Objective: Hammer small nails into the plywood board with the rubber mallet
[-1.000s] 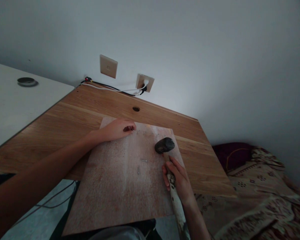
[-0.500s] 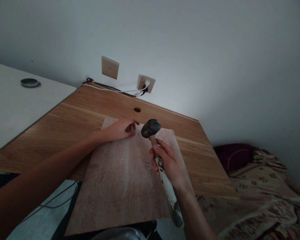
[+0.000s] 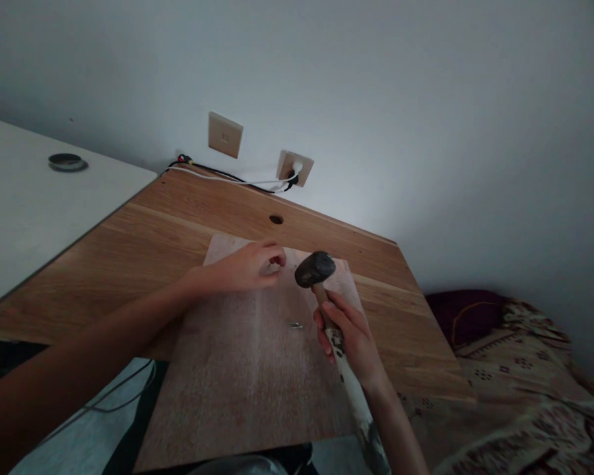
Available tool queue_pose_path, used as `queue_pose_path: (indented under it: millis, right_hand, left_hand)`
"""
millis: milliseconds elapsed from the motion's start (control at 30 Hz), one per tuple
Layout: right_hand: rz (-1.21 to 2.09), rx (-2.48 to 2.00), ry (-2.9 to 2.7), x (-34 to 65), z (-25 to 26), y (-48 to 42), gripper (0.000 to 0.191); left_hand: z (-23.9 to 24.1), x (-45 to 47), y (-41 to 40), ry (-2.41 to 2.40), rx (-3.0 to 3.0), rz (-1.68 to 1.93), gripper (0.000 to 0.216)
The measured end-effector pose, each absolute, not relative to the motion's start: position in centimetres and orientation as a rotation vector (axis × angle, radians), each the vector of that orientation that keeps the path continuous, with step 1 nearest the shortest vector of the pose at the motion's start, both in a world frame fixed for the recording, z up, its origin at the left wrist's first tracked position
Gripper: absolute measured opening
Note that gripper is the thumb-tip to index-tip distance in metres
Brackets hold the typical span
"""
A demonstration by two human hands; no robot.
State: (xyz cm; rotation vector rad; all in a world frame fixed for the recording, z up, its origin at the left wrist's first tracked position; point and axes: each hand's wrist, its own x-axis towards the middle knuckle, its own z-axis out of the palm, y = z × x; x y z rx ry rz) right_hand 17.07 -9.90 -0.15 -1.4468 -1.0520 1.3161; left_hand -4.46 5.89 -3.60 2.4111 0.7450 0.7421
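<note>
My right hand [image 3: 349, 330] is wrapped round the handle of a hammer [image 3: 315, 269] with a dark, blocky head and a worn, white-painted grip. The hammer head is raised over the upper right part of a thin wooden board [image 3: 237, 376]. My left hand [image 3: 252, 265] is over the board's far left part, slightly blurred. Its fingers are curved, with a gap between thumb and forefinger, and no object shows in them. A few small silvery nails [image 3: 296, 325] lie on the board below the hammer head. Something tiny near my left fingertips is too small to make out.
The board rests on a wooden desk [image 3: 400, 310] with a cable hole [image 3: 276, 220]. White and black cables [image 3: 237, 178] run along the wall to a socket [image 3: 297, 168]. A white tabletop [image 3: 39, 211] adjoins at left. Patterned fabric [image 3: 515, 382] lies at right.
The hammer and my right hand have shifted right and slightly down. My left hand has moved a little right and down, its fingers more curled. The view has tilted slightly.
</note>
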Motion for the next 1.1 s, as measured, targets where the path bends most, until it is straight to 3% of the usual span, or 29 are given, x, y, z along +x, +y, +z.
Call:
queue_pose_path:
  millis: [200,433,667,800,900,1100]
  right_hand:
    - [1.277,-1.603,-0.999,19.4,-1.9,-12.5,0.046]
    - [1.281,-1.602,-0.914,18.8,-2.6,-12.8,0.050]
    - [1.300,-1.582,-0.888,19.1,-2.6,-12.7,0.047]
    - [1.297,-1.563,-0.926,19.2,-2.8,-12.7,0.047]
    - [1.276,-1.569,-0.911,19.1,-3.0,-12.7,0.049]
    - [1.284,-1.598,-0.908,18.9,-2.6,-12.8,0.048]
  left_hand:
    - [-2.0,-2.1,-1.0,0.241,2.878,0.561,0.007]
    - [-4.0,-0.1,-3.7,0.189,3.219,0.732,0.008]
    - [-3.1,-1.8,-0.2,0.239,2.944,0.594,0.011]
    - [-2.5,-4.7,4.6,0.580,2.544,0.580,0.015]
    - [-3.4,-6.5,7.2,0.818,2.350,0.620,0.015]
    - [-5.8,-7.2,8.0,0.803,2.245,0.643,0.013]
